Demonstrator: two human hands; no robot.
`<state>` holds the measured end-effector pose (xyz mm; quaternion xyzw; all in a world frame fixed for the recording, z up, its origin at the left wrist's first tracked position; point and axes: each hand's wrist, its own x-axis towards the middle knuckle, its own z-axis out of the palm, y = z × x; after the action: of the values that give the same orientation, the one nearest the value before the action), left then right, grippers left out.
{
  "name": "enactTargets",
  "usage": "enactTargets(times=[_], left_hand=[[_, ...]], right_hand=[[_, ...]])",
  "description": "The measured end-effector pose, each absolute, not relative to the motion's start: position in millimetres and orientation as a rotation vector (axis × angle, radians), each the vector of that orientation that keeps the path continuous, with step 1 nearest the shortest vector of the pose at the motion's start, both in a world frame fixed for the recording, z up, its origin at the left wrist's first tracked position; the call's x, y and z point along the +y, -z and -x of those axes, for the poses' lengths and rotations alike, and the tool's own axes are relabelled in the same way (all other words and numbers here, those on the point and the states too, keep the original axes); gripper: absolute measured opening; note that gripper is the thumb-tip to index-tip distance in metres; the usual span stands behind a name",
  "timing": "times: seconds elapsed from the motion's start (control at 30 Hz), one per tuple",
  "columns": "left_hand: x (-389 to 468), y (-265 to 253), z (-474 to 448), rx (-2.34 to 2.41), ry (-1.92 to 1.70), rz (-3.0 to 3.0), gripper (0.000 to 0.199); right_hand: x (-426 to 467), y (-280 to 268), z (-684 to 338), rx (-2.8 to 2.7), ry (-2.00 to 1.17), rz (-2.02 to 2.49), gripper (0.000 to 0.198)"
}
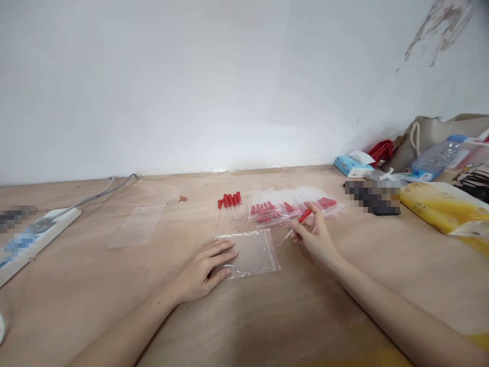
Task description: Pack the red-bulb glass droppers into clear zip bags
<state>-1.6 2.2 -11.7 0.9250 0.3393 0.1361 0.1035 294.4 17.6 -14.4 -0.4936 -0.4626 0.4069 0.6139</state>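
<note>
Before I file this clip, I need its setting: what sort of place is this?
Probably an informal indoor worktable against a wall: red-ended tools, a clear zip bag and a power strip.

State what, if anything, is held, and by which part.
Right hand: red-handled tool, by its handle. Left hand: nothing; it rests on a zip bag.

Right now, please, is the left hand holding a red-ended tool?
No, the left hand rests open, its fingers on a clear bag.

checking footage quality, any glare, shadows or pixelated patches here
Head view: small glints on the clear plastic zip bag partly under the left hand; same view: soft shadow on the brown tabletop at bottom centre; same view: pixel blocks partly cover the white power strip.
</note>
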Motion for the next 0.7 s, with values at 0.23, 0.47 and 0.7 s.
enactTargets(times=[0.23,0.47,0.7], left_hand=[[3.5,11.2,1.4,1.005,-0.377,-2.738,0.038],[3.6,10.0,0.7,1.011,-0.388,-2.727,0.04],[0.9,5.2,-2.2,1.012,-0.433,-2.674,0.047]], right_hand=[[16.4,22.9,-283.0,-0.973,-0.958,1.089,0.064],[7.2,25.5,-283.0,-0.887,-1.147,0.995,0.052],[0.1,23.5,-288.4,-1.079,-1.445,0.968,0.034]])
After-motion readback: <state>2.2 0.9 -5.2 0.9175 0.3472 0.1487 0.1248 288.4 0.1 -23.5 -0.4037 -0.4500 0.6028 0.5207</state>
